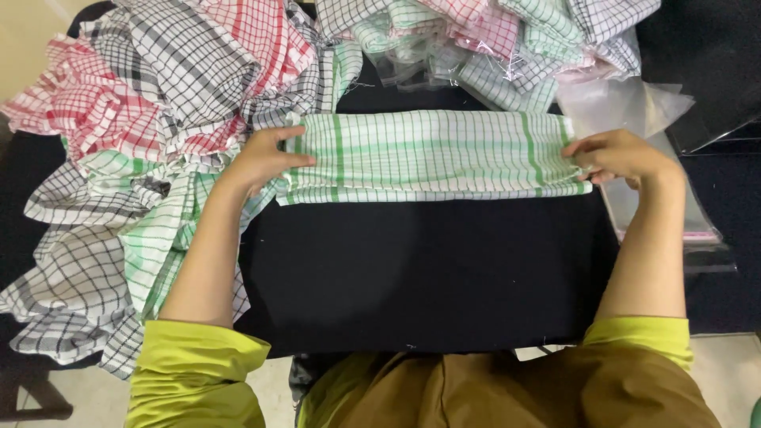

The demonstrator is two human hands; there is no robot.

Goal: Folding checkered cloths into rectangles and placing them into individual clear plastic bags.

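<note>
right now a green and white checked cloth (432, 156) lies folded into a long strip across the far part of the black bench (412, 269). it lies flat and runs from side to side. the left hand (265, 158) holds the left end of the strip, with its fingers closed on the edge of the cloth. the right hand (622, 154) holds the right end, and its fingers pinch the cloth there too. both arms reach out from yellow-green sleeves (194, 364) near the close edge of the bench.

a big pile of checked cloths (143, 119) sits on the left side of the bench and spills over its left edge. some are red and white, some are black and white, and some are green and white. more checked cloths (491, 40) lie in a heap along the far edge, just beyond the folded strip. clear plastic bags (634, 107) lie at the far right corner, just beside the right hand, and some lie under the heap at the far edge. the middle of the bench, close to the person, is bare black.
</note>
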